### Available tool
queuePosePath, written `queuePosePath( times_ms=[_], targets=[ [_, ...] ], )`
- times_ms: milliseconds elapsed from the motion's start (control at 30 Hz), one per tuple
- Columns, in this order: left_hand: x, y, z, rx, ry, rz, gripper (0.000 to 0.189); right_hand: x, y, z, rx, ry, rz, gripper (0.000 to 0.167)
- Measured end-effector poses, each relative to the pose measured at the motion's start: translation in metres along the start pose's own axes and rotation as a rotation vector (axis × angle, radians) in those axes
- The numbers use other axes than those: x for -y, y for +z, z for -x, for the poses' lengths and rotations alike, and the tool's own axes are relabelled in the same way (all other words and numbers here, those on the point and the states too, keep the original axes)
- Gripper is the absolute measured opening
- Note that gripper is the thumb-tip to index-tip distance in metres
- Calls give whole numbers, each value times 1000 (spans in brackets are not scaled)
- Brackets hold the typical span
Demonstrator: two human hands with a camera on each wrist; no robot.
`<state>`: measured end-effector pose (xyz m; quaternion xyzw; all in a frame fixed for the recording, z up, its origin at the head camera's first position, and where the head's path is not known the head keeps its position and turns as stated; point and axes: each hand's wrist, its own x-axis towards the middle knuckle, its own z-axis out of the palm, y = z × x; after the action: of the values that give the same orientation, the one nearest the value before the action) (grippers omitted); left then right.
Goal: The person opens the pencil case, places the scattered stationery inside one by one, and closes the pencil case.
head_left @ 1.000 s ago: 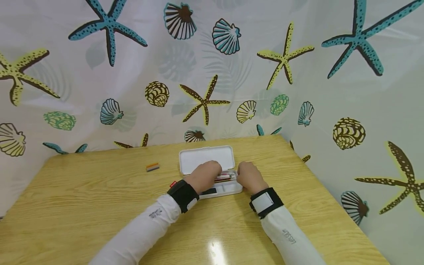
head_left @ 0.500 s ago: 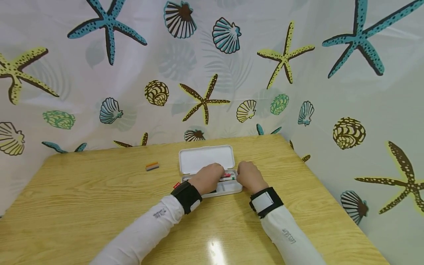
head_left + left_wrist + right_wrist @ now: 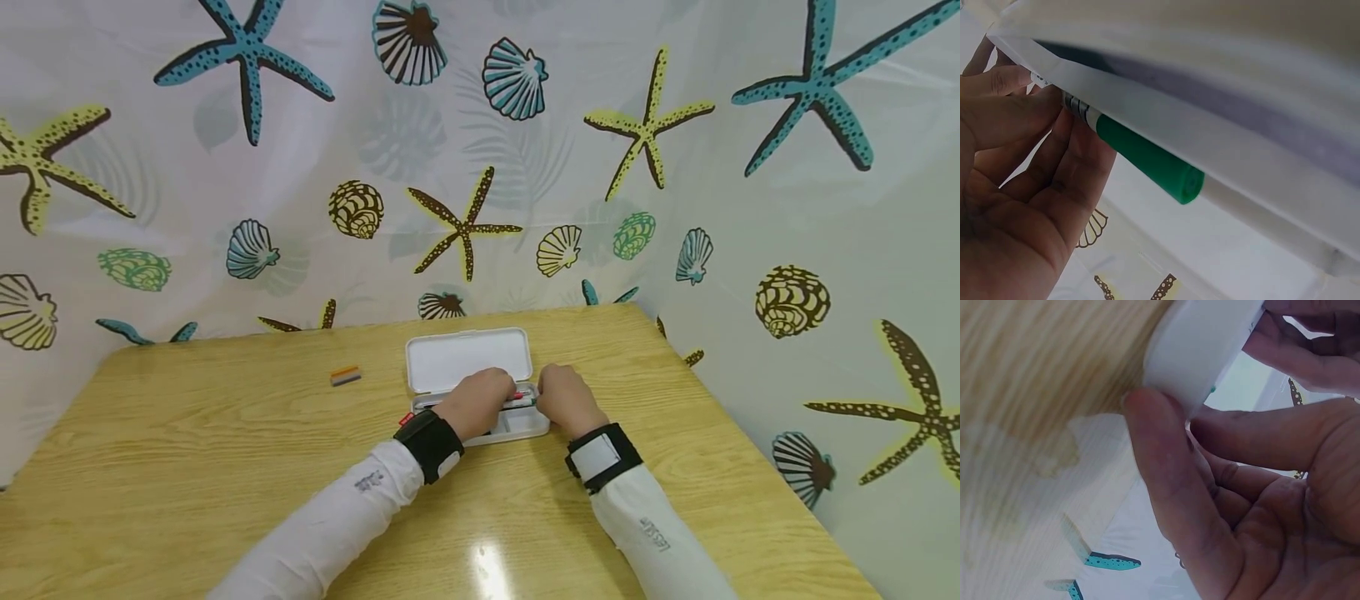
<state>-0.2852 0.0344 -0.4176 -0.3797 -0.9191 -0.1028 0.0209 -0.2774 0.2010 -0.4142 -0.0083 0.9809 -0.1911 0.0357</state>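
Observation:
An open white pencil case (image 3: pixel 527 427) lies on the table, its lid (image 3: pixel 467 358) folded back toward the wall. My left hand (image 3: pixel 477 404) reaches into the case from the left. In the left wrist view, its thumb and fingers pinch a white marker (image 3: pixel 1147 157) with a green end, close along the case wall. A bit of red (image 3: pixel 519 396) shows beside the marker in the head view. My right hand (image 3: pixel 567 402) grips the right end of the case, thumb and finger at its edge in the right wrist view. The left hand covers much of the case's inside.
Left of the case, a small block (image 3: pixel 346 377), orange and grey, lies on the wooden table (image 3: pixel 225 467). A curtain (image 3: pixel 300 167) printed with starfish and shells hangs behind the table and along its right side.
My left hand has moved slightly right within the case, and the pens showing beside its fingers have shifted. The right hand keeps its grip on the case end.

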Motion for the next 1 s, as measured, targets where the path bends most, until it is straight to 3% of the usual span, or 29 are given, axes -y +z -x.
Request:
queuePosePath(
  times_ms=[267, 500, 633, 867, 1000],
  targets=[
    [-2, 2, -4, 14, -47, 4, 17, -1, 1, 0, 0, -4, 0, 20],
    [0, -1, -1, 8, -45, -9, 16, -1, 1, -1, 7, 2, 22, 14],
    [3, -15, 4, -32, -54, 8, 17, 0, -1, -2, 27, 25, 31, 8],
    [17, -51, 14, -106, -106, 171, 24, 2, -4, -2, 36, 42, 29, 7],
    [30, -65, 25, -179, -129, 268, 22, 1, -2, -1, 15, 21, 22, 6]
  ],
)
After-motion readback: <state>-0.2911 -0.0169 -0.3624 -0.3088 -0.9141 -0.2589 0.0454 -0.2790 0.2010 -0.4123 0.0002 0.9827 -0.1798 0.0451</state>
